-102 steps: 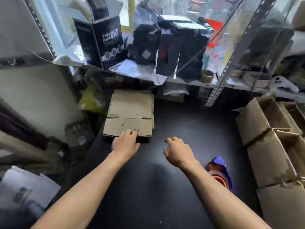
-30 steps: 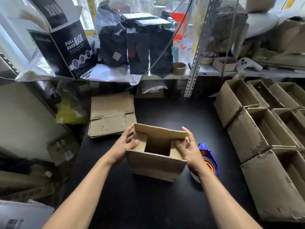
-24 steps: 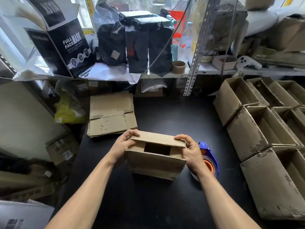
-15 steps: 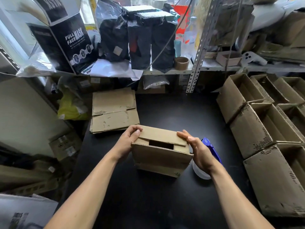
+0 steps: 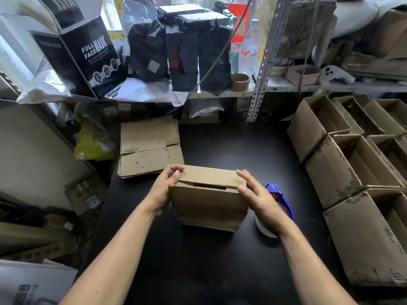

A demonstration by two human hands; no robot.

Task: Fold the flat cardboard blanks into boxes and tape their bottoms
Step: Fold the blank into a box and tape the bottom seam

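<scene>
Head view. A folded cardboard box (image 5: pixel 209 199) stands at the centre of the black worktop (image 5: pixel 220 260), flaps nearly closed over a narrow slot. The left hand (image 5: pixel 164 190) grips its 9 o'clock edge, fingers curled over the top flap. The right hand (image 5: pixel 259 199), fingers straight, presses its 3 o'clock side. Flat blanks (image 5: pixel 149 146) lie at 11 o'clock; a blue tape dispenser (image 5: pixel 279 197) sits just beyond the right hand; open boxes (image 5: pixel 343 172) at 3 o'clock.
</scene>
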